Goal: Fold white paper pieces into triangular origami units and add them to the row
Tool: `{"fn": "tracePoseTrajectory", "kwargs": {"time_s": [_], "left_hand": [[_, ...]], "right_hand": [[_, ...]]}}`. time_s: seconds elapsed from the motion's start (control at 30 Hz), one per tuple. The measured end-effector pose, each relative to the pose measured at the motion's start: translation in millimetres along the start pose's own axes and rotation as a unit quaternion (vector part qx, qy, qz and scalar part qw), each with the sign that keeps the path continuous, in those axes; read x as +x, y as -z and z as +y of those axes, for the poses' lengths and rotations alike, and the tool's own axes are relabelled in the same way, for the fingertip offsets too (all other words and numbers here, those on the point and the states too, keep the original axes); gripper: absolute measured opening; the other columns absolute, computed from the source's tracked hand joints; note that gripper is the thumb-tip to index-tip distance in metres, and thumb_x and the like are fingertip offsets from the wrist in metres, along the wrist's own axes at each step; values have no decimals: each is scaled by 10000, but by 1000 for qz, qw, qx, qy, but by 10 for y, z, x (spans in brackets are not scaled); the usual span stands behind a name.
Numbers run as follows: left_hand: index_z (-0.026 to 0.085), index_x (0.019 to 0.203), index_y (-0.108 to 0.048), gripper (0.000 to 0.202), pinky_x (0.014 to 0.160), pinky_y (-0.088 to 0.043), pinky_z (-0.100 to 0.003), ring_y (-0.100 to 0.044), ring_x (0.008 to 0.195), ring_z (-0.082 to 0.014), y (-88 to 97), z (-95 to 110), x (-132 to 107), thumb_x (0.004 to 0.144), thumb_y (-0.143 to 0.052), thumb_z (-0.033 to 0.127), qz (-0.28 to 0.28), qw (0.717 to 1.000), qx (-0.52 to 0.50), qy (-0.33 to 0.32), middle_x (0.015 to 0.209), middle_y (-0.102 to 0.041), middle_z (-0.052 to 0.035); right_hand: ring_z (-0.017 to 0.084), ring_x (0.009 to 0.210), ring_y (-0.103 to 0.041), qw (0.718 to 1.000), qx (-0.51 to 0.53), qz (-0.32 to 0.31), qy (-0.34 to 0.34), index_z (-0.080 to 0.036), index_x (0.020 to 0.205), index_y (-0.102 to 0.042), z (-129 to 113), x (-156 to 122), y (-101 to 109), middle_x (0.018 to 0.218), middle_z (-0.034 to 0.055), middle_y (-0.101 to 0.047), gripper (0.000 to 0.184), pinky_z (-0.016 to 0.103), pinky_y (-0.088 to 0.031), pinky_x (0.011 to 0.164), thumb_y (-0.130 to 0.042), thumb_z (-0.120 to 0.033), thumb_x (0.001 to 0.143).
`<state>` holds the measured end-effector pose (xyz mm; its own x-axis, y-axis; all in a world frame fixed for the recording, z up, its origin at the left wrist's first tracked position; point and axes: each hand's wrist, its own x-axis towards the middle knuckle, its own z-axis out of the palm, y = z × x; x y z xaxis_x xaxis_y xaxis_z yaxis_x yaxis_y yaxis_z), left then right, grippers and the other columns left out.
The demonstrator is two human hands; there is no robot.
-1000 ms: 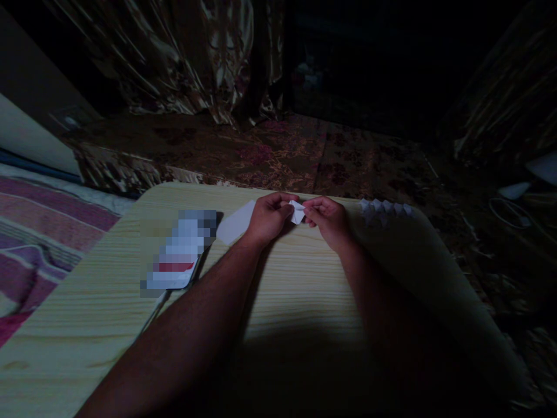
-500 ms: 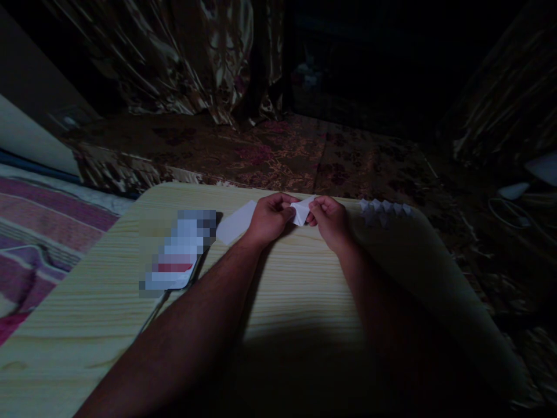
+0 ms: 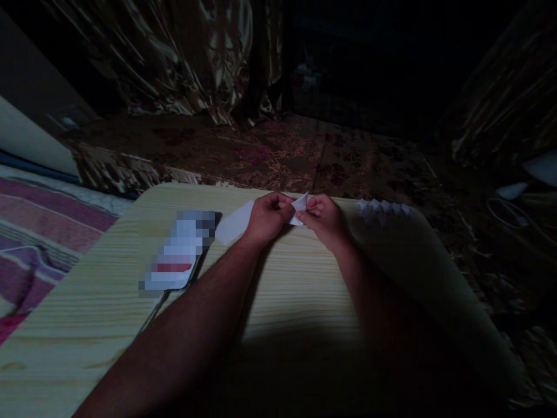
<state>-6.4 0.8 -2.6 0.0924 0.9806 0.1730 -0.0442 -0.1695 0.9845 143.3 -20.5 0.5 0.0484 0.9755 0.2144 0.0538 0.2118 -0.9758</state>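
Near the table's far edge, a small folded piece of white paper (image 3: 299,204) is held between my two hands. My left hand (image 3: 268,219) pinches its left side with thumb and fingers. On the other side, my right hand (image 3: 324,218) is closed on the lower right edge, its thumb pressed to the paper. One pointed corner sticks up between the hands. Flat white paper (image 3: 234,223) lies just left of my left hand, partly covered by it. To the right of my right hand sit several small folded white paper pieces (image 3: 383,207), dim in the shadow.
A phone (image 3: 180,249), blurred out, lies on the light wooden table (image 3: 300,290) at the left, with a cable (image 3: 153,313) running toward me. Beyond the table is a patterned cloth-covered ledge (image 3: 270,152). A striped bedspread (image 3: 39,220) is at the left.
The folded paper has turned, and its corner now points up. My right hand has shifted slightly left and its thumb has come down onto the paper's lower edge.
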Motion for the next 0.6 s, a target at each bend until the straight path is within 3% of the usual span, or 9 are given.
{"fn": "tracePoseTrajectory", "kwargs": {"time_s": [0.13,0.37,0.6], "left_hand": [[144,808,-655,237,499,-406,-209,-545,540,-105,-2,-10,1,645,-727,300,1,1000,-5,9,697,-645,-24],[143,795,-653,255,474,-376,-204,-509,502,-94,-9,22,-11,644,-740,330,1,1000,1,9,636,-630,-12],[144,799,-668,244,479,-365,-207,-495,510,-92,-10,15,-13,664,-726,339,7,1000,10,5,649,-627,-12]], "right_hand": [[103,623,-572,999,-26,-12,33,-207,855,-452,38,-6,-20,740,-38,-579,445,220,-448,556,-785,-281,569],[109,663,-582,999,-25,21,32,-206,914,-463,56,6,-28,776,-24,-591,404,222,-462,572,-740,-301,637],[69,442,-463,999,4,23,-31,-186,1102,-542,19,31,40,694,-27,-621,383,193,-359,398,-600,-302,741]]}}
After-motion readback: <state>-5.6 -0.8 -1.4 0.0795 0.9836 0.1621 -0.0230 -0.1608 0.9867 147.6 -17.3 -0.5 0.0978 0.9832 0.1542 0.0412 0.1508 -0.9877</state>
